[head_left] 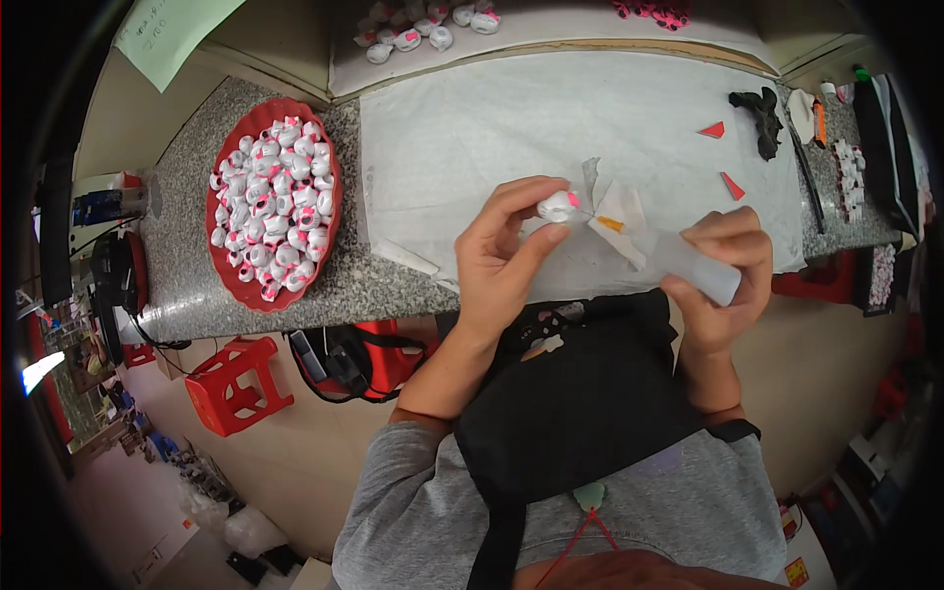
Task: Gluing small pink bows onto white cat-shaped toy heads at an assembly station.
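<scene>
My left hand (499, 258) pinches a small rounded white figure (557, 206) with a pink patch between thumb and fingertips, above the white sheet (462, 128). A translucent white squeeze bottle (710, 273) lies tilted in my right hand (730, 258), the fingers wrapped round it. Its thin tip points left at the figure's pink side; whether they touch I cannot tell. Around the tip lie scraps of pale paper (629, 202) and a small orange-yellow piece (610, 224). Left of my hands, a red scalloped tray (228, 273) is heaped with similar white-and-pink figures (270, 197).
Two red triangular pieces (732, 186) and a crumpled black item (759, 120) lie on the sheet's right side. White balls (408, 39) and small pink pieces (654, 14) sit along the back ledge. Below the counter's left part stands a red stool (236, 385).
</scene>
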{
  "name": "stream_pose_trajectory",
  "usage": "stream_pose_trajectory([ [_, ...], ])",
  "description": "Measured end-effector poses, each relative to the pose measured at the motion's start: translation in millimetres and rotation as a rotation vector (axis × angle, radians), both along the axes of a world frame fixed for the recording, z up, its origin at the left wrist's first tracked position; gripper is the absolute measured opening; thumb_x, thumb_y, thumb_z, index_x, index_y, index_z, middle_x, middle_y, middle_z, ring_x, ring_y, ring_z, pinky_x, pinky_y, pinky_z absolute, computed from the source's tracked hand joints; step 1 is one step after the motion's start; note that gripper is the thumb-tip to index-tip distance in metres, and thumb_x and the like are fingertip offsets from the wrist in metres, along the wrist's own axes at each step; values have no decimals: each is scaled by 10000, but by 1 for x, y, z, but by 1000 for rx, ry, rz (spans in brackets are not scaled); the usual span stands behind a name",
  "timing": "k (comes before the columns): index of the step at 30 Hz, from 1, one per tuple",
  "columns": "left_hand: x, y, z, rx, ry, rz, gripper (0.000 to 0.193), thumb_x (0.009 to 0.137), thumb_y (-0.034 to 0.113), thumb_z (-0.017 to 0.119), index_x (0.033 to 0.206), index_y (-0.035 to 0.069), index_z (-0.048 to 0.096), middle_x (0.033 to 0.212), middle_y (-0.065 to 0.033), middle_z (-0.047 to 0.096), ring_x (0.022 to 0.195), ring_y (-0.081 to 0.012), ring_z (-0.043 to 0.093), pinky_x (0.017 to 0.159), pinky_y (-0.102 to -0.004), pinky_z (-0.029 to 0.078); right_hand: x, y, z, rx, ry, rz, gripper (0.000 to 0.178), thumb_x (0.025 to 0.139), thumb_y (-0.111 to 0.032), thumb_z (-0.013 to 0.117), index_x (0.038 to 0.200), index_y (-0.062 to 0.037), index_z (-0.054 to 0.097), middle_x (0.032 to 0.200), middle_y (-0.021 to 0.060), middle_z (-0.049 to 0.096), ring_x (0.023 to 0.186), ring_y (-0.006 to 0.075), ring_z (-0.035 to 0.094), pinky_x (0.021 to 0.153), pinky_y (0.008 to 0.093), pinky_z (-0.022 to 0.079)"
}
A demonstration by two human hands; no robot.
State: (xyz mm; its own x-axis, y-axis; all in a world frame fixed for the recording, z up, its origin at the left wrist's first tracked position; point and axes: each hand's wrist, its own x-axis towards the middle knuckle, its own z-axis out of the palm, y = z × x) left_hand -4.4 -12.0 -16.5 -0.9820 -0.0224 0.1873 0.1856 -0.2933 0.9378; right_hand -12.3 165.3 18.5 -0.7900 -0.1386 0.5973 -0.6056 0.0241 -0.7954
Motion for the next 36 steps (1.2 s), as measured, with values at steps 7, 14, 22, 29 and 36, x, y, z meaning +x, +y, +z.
stream_pose_trajectory([
  [7,-11,-33,5,165,-6,221,355,690,-72,522,1031,-17,438,985,-119,500,887,-138,480,766,-231,371,-93,4,7,54,-562,-12,224,665,4,524,837,-6,381,763,71,449,671,138,502,527,239,446],
  [14,-4,-42,4,134,-25,147,325,705,-40,522,1022,-12,456,935,-60,509,839,-98,472,736,-223,383,-197,-13,-21,965,-101,-566,314,704,-193,576,902,35,491,831,185,547,762,287,541,644,330,410],
  [22,2,-38,7,151,61,112,313,714,-16,522,1022,12,474,903,-27,499,802,-81,462,746,-225,372,-227,0,-50,1148,-1,-586,335,717,-268,534,932,-12,515,871,190,539,825,344,498,706,383,394],
  [29,-1,-35,12,141,51,79,310,715,-7,525,1020,11,475,890,-19,497,789,-80,459,744,-223,373,-238,3,-48,1181,-16,-604,323,712,-272,535,871,9,516,805,193,541,773,350,501,680,389,397],
  [36,-4,-31,12,237,16,26,324,725,9,528,1040,4,452,947,-36,493,868,-91,463,785,-232,367,-157,-17,10,484,-390,-80,134,728,-129,514,728,2,488,677,74,539,467,113,421,449,213,342],
])
